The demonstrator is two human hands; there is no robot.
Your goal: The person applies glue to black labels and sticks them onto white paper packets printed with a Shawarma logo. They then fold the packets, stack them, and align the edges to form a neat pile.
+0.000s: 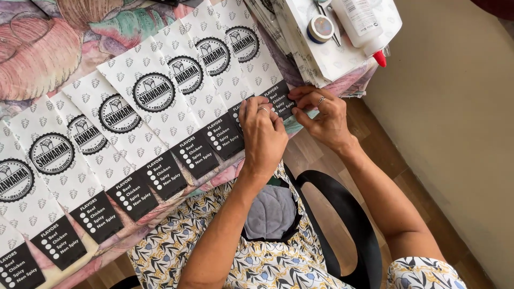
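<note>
Head view: we press our left hand (261, 136) flat and pinch with our right hand (324, 116) the dark end of the long white printed paper sleeve (246, 51), lying lengthwise away from us on the surface (37, 53).

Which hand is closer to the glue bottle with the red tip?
The right hand is nearer; it sits below the glue bottle, at the table's edge. The left hand lies farther left, pressing on the printed paper sheets.
</note>
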